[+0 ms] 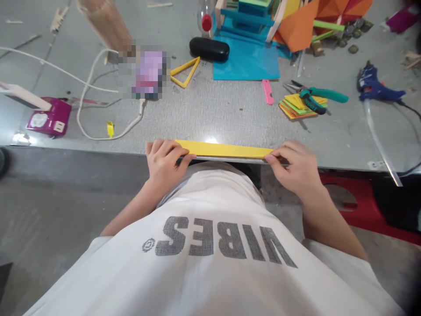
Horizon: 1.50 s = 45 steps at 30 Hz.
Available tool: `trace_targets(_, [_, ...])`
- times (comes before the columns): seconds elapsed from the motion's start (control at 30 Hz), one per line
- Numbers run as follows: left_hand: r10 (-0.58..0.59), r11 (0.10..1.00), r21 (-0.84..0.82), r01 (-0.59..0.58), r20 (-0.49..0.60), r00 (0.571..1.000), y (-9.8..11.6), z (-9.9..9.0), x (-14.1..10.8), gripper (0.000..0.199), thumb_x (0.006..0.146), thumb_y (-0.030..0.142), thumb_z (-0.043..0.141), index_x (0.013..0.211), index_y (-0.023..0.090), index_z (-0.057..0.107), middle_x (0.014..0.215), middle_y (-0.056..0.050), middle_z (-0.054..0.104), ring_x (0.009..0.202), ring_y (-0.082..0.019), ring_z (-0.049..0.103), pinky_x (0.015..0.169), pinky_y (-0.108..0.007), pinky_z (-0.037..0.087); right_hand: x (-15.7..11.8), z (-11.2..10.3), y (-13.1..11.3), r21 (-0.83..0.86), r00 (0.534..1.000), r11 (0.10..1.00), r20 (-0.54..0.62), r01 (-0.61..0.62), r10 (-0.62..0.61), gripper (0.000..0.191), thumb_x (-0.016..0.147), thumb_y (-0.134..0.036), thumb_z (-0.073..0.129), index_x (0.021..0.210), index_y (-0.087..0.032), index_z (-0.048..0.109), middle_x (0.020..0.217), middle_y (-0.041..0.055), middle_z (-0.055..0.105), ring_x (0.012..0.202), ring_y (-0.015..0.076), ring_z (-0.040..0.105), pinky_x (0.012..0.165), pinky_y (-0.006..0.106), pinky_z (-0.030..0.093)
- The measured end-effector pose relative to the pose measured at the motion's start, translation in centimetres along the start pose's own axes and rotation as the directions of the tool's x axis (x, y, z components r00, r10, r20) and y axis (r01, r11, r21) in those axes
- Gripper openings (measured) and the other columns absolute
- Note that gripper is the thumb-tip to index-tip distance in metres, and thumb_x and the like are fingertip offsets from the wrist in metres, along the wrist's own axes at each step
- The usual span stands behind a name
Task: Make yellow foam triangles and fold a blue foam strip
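A long yellow paper strip (pixel 223 149) lies along the front edge of the grey table, stretched between my two hands. My left hand (pixel 167 159) pinches its left end, fingers on top and thumb at the near edge. At the other end, the thumb and forefinger of my right hand (pixel 292 163) are closed on the strip. Beyond it, a yellow triangle frame (pixel 185 73) of folded paper rests on the table. A pink cutter (pixel 268 92) lies farther right, near a stack of coloured paper (pixel 296 107) with green-handled pliers (pixel 315 96) on top.
A blue glue gun (pixel 378 85) with a clear glue stick stands at the right. A black case (pixel 209 49) touches a blue sheet (pixel 246 59) under a colourful paper model (pixel 253 17). White cable (pixel 80 109) loops at the left, near a purple tape dispenser (pixel 51 117).
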<state>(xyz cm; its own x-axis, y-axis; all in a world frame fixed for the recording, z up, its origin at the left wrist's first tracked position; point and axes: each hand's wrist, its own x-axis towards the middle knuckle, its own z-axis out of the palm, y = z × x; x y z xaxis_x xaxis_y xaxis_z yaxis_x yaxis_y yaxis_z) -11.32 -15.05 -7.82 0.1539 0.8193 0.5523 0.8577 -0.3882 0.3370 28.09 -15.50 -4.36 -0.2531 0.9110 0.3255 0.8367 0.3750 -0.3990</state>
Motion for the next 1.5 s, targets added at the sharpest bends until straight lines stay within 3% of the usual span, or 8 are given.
trace_targets(0.33, [-0.175,0.984,-0.027,0.176,0.010,0.984,0.1,-0.5,1.3,0.028,0.097,0.039,0.084,0.079,0.024,0.067,0.099,-0.006,0.073,0.100,-0.030,0.064,0.097,-0.057,0.049,0.9,-0.1,0.2,0.113,0.992,0.987,0.065,-0.116,0.109,0.029,0.100,-0.037,0.076,0.077,-0.026,0.064,0.075,0.0028,0.066,0.074,0.0227,0.062,0.071,0.041,0.048])
trace_targets(0.6, [-0.243,0.970,-0.012,0.244,0.059,0.968,-0.2,-0.2,1.6,0.023,0.093,0.033,0.082,0.082,0.025,0.063,0.104,-0.009,0.069,0.106,-0.034,0.060,0.102,-0.060,0.046,0.7,0.7,0.8,0.106,0.974,0.968,0.011,-0.227,0.227,0.038,0.098,-0.055,0.081,0.078,-0.027,0.067,0.074,0.0034,0.069,0.065,0.0203,0.057,0.062,0.039,0.045])
trace_targets(0.77, [-0.276,0.961,0.036,0.274,0.075,0.958,-0.3,-0.3,1.4,0.011,0.096,0.026,0.072,0.089,0.024,0.064,0.111,-0.012,0.069,0.115,-0.038,0.060,0.107,-0.063,0.042,0.1,1.4,0.8,0.110,0.975,0.973,-0.066,-0.205,0.213,0.028,0.096,-0.047,0.082,0.084,-0.028,0.066,0.077,0.0025,0.069,0.067,0.0214,0.058,0.066,0.040,0.050])
trace_targets(0.9, [-0.195,0.981,0.013,0.194,0.066,0.979,0.2,-0.3,0.9,0.011,0.102,0.024,0.065,0.103,0.026,0.076,0.122,-0.014,0.074,0.125,-0.042,0.064,0.112,-0.068,0.039,-0.2,1.8,0.5,0.067,0.982,0.988,-0.122,-0.140,0.147,0.015,0.097,-0.037,0.079,0.092,-0.027,0.069,0.090,0.0052,0.071,0.078,0.0236,0.062,0.075,0.043,0.054])
trace_targets(1.0, [0.037,0.996,-0.087,-0.022,0.163,0.986,1.0,-0.1,0.6,0.031,0.107,0.017,0.054,0.111,0.030,0.081,0.131,-0.010,0.080,0.135,-0.036,0.070,0.118,-0.066,0.043,-0.4,2.0,0.3,0.057,0.979,0.991,-0.155,-0.121,0.129,0.011,0.095,-0.034,0.080,0.101,-0.027,0.074,0.099,0.0069,0.070,0.084,0.0247,0.063,0.078,0.044,0.055])
trace_targets(1.13, [0.342,0.929,-0.246,-0.276,0.288,0.894,2.1,0.8,0.3,0.043,0.112,0.022,0.050,0.146,0.025,0.077,0.153,-0.013,0.078,0.154,-0.031,0.068,0.130,-0.056,0.053,-0.6,1.9,0.0,0.052,0.975,0.993,-0.192,-0.103,0.111,0.007,0.096,-0.030,0.080,0.102,-0.027,0.078,0.103,0.0088,0.067,0.094,0.0287,0.066,0.081,0.046,0.057])
trace_targets(1.33, [0.338,0.934,-0.218,-0.282,0.290,0.895,2.4,2.5,-0.6,0.052,0.113,0.040,0.058,0.159,0.020,0.070,0.167,-0.017,0.069,0.162,-0.037,0.061,0.138,-0.061,0.049,-0.5,2.8,-3.7,-0.159,0.978,0.987,-0.207,0.006,-0.039,0.027,0.100,-0.013,0.064,0.109,-0.028,0.084,0.121,0.0126,0.076,0.118,0.0373,0.072,0.105,0.062,0.057])
trace_targets(1.5, [0.311,0.944,-0.202,-0.261,0.282,0.908,2.4,2.7,-0.8,0.050,0.113,0.038,0.057,0.157,0.021,0.072,0.165,-0.016,0.070,0.161,-0.037,0.062,0.138,-0.060,0.050,0.3,6.1,-8.0,-0.134,0.915,0.905,0.070,0.403,-0.397,0.053,0.106,-0.009,0.054,0.155,-0.018,0.072,0.162,0.0153,0.072,0.156,0.0353,0.064,0.129,0.059,0.053])
